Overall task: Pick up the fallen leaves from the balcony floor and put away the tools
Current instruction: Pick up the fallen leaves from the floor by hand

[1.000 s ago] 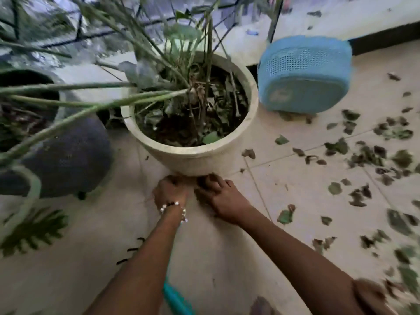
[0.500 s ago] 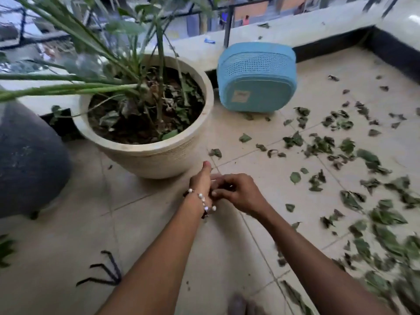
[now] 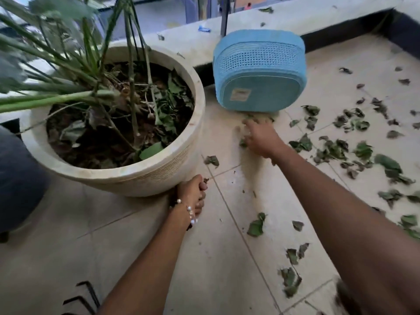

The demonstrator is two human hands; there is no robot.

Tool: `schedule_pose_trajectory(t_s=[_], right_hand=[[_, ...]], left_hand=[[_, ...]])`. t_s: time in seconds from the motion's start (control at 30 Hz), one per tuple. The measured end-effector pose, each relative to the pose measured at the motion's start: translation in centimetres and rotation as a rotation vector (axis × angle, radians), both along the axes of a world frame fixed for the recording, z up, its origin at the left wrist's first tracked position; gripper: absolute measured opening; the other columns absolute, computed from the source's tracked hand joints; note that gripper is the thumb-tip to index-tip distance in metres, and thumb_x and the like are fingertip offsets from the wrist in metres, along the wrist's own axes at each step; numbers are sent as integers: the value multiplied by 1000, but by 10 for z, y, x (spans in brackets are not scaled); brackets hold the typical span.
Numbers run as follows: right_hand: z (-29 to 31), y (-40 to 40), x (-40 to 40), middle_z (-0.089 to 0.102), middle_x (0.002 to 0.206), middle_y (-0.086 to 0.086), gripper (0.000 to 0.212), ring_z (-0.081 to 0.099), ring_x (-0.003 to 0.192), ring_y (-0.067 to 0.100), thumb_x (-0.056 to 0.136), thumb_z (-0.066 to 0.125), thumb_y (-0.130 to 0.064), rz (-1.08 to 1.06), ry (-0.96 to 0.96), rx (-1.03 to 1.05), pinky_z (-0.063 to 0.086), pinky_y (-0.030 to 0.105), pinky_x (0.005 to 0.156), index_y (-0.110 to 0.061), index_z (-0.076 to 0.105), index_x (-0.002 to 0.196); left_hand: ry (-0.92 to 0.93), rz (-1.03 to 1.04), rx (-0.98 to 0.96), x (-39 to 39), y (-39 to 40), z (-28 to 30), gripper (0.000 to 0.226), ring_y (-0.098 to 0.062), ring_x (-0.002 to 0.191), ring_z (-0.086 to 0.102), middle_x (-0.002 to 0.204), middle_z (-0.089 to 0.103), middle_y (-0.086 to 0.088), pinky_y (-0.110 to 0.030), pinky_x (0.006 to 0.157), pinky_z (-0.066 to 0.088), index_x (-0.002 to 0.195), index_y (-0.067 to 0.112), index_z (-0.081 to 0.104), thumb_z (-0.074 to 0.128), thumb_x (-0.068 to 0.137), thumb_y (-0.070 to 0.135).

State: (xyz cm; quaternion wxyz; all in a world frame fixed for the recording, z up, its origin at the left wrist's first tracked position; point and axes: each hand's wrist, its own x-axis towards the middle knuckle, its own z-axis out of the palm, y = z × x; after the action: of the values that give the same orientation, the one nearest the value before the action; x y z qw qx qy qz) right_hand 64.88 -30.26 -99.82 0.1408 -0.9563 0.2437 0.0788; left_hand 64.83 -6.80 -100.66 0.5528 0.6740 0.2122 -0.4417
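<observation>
I see the tiled floor (image 3: 227, 269) running under both hands. The pot (image 3: 127, 176), cream and holding a plant (image 3: 95, 71), stands just beyond the left hand (image 3: 192, 194) and touches it at the base. The blue basket (image 3: 259, 69) lies on its side just past the right hand (image 3: 261, 137), its mesh wall facing up. A dark round object (image 3: 20, 183) sits well to the left of the left hand, cut off by the edge. Leaves (image 3: 336, 148) lie scattered to the right of the right hand, with more between the two arms and one just beyond the left hand.

The left hand is curled, thumb up against the pot, and dark bits show at its fingertips; I take it to be pinching leaf scraps. A bead bracelet (image 3: 189, 212) circles its wrist. The right hand reaches to the basket's foot, blurred, fingers bent over leaves on the floor; I cannot tell whether it grips them.
</observation>
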Motion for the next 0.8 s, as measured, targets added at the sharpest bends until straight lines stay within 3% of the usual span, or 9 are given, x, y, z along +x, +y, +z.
schedule_pose_trajectory(t_s=[0.13,0.2,0.3,0.4,0.5,0.57,0.63,0.8], right_hand=[[-13,-12,23,15,158,14,55,14,145,32,95,50,-36,52,126,35,20,47,116,-17,33,143],[-17,-9,21,21,154,19,48,20,142,36,95,50,-34,42,79,49,26,45,114,-10,42,136],[-20,16,3,48,131,23,35,44,120,41,95,54,-27,-12,-187,97,34,38,102,-2,59,119],[-22,58,-24,48,135,18,40,41,123,37,96,53,-34,29,-251,167,30,36,104,-9,59,126],[-29,90,-40,44,140,21,58,38,125,43,89,44,-57,160,-224,118,32,48,106,-17,60,128],[-30,100,-44,44,139,23,64,40,124,45,85,40,-64,209,-208,106,34,52,105,-21,61,127],[-28,107,-46,46,138,23,59,42,122,46,84,43,-61,278,-191,88,37,52,104,-23,64,124],[-22,118,-70,58,128,14,33,50,115,38,87,52,-22,336,-293,78,43,37,95,-13,71,113]], left_hand=[[14,42,30,2,-5,-2,34,-10,23,16,34,25,7,-5,40,16,57,19,36,46,89,24],[34,60,34,4,-6,-5,35,-10,23,16,35,25,7,-5,41,17,57,19,35,46,89,24],[52,72,45,5,-7,-7,35,-10,23,16,34,25,7,-5,40,17,56,19,34,45,89,23],[54,110,49,6,-9,-6,34,-11,24,16,34,25,7,-6,38,16,55,19,35,44,88,24],[50,157,24,4,-9,-6,33,-10,24,15,34,24,8,-7,37,15,56,18,36,42,87,26],[45,159,20,4,-8,-4,33,-10,24,14,34,24,8,-7,37,15,57,17,37,41,87,28],[50,138,-4,4,-5,-2,33,-11,23,15,34,24,8,-6,38,16,58,17,38,39,88,28],[42,140,-101,1,5,-3,32,-10,23,16,37,23,7,-5,38,14,59,17,36,37,90,27]])
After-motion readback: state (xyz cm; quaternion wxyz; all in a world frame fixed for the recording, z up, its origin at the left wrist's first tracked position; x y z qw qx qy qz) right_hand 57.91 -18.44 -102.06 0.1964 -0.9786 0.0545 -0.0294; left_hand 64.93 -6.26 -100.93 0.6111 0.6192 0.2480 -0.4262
